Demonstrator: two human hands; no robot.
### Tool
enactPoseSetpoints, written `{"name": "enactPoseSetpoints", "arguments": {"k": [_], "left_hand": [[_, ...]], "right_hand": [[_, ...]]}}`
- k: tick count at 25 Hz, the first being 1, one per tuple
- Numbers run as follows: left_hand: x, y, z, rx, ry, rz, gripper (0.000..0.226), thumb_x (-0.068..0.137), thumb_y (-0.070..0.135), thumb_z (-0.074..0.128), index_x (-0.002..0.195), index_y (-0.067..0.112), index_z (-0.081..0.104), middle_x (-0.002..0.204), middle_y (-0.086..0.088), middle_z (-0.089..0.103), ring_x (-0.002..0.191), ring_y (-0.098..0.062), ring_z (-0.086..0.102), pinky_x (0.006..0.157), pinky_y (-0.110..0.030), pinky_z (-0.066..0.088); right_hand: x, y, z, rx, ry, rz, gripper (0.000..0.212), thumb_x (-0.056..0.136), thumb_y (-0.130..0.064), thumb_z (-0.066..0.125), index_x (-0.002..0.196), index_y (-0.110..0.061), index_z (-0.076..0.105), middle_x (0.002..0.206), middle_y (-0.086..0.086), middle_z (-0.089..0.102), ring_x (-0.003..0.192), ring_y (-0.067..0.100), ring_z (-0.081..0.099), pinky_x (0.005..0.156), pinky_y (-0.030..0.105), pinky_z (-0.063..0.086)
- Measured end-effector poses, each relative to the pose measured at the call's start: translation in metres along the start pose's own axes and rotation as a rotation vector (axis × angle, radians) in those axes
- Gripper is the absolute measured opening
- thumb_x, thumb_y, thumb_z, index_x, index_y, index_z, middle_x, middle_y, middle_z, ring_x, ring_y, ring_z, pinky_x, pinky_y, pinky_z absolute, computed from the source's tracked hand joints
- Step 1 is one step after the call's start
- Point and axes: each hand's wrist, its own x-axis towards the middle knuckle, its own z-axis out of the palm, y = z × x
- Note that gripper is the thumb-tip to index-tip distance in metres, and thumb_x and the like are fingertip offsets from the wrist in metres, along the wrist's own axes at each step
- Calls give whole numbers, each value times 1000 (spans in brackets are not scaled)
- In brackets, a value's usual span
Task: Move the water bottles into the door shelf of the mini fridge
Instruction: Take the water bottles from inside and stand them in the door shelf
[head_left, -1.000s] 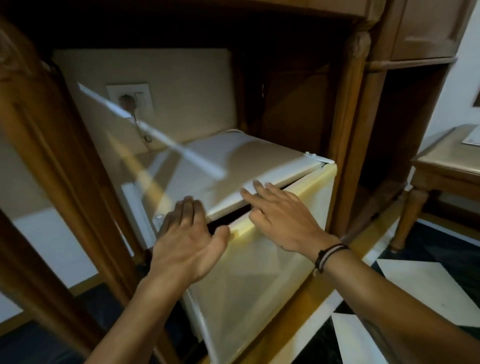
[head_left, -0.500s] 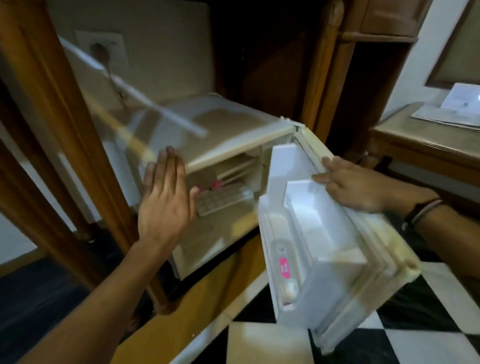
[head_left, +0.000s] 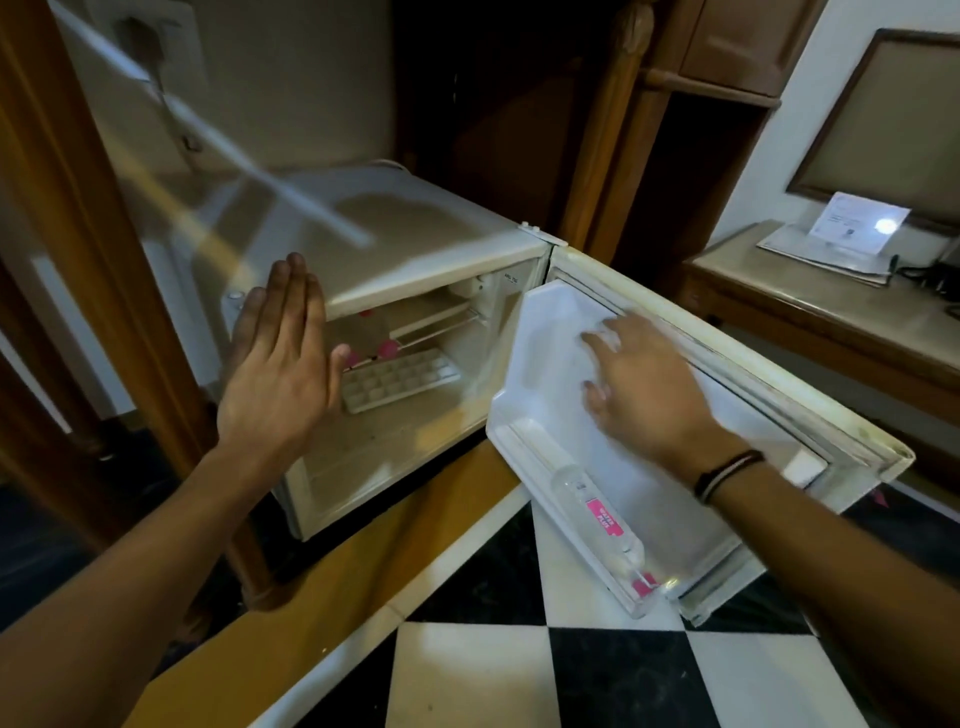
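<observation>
1. Left hand (head_left: 280, 371) flat and empty before the mini fridge (head_left: 415, 244); right hand (head_left: 641, 387) spread, empty, on the door shelf (head_left: 524, 436).
2. 1 water bottle (head_left: 597, 506) lies along the shelf's front edge.
3. Risk: leaning could strain the hinge.
4. Pink-capped bottles (head_left: 374, 351) inside: partly hidden, count unclear.

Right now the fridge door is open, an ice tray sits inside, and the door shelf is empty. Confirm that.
Not quite: the door shelf is not empty. The head view shows a water bottle with a pink label lying in it. The fridge door is open and the ice tray sits inside, as stated.
</observation>
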Motion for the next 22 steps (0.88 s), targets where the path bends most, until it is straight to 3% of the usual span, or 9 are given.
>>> {"name": "enactPoseSetpoints", "arguments": {"k": [1, 3, 7, 9, 12, 15, 17, 20, 22], "left_hand": [[-1, 1, 1, -13, 8, -7, 77, 115, 44, 26, 170, -9, 19, 182, -27, 8, 171, -34, 4, 137, -38, -14], [0, 6, 3, -22, 28, -35, 77, 115, 44, 27, 169, -9, 20, 181, -28, 10, 171, -36, 8, 138, -40, -10], [0, 6, -1, -26, 14, -17, 77, 114, 46, 27, 170, -7, 23, 181, -27, 14, 171, -36, 11, 140, -47, 2], [-1, 2, -1, -25, 21, 1, 76, 114, 44, 28, 170, -6, 23, 181, -26, 15, 171, -35, 11, 139, -46, -1], [0, 1, 3, -10, 49, 3, 74, 114, 41, 33, 170, -7, 25, 181, -26, 16, 171, -35, 13, 139, -44, -2], [0, 7, 8, 3, 73, -41, 73, 114, 40, 38, 169, -7, 28, 180, -27, 20, 170, -35, 17, 139, -44, 0], [1, 10, 11, 26, 81, -51, 73, 114, 39, 37, 169, -7, 27, 180, -27, 20, 170, -36, 16, 139, -45, 1], [1, 10, 12, 20, 54, -70, 74, 115, 40, 33, 171, -6, 20, 182, -24, 12, 172, -33, 8, 140, -45, 0], [0, 11, 11, 32, 51, -61, 73, 115, 40, 31, 171, -6, 20, 182, -24, 11, 172, -32, 7, 140, -45, -1]], "right_hand": [[-7, -27, 7, 72, -1, -79, 41, 92, -25, 60, 131, -14, 61, 124, 15, 64, 115, 37, 62, 96, 46, 54], [-22, -63, 36, 180, -244, -103, 29, 94, -18, 53, 121, -13, 60, 114, 11, 63, 101, 34, 65, 77, 37, 52], [-63, -25, 110, 98, -600, 146, 29, 98, -14, 46, 126, -12, 55, 120, 10, 63, 106, 30, 66, 77, 33, 48], [-73, 0, 137, 153, -692, 224, 21, 103, -27, 42, 116, -17, 55, 104, 4, 65, 97, 25, 68, 65, 26, 43], [-70, 20, 160, 364, -803, 330, 34, 107, -48, 33, 93, -22, 50, 87, -3, 59, 83, 18, 65, 66, 26, 44], [-68, 36, 177, 445, -808, 367, 29, 106, -42, 43, 97, -18, 57, 97, 3, 64, 96, 29, 69, 76, 28, 47], [-69, 41, 184, 396, -882, 296, 31, 103, -46, 49, 107, -17, 59, 109, 3, 67, 84, 16, 66, 68, 19, 45], [-64, 44, 185, 430, -933, 336, 35, 94, -49, 64, 77, -21, 51, 81, -4, 58, 61, 5, 48, 57, 20, 41], [-60, 45, 187, 440, -930, 362, 40, 92, -46, 69, 70, -23, 44, 72, -7, 49, 61, 8, 49, 56, 19, 39]]}}
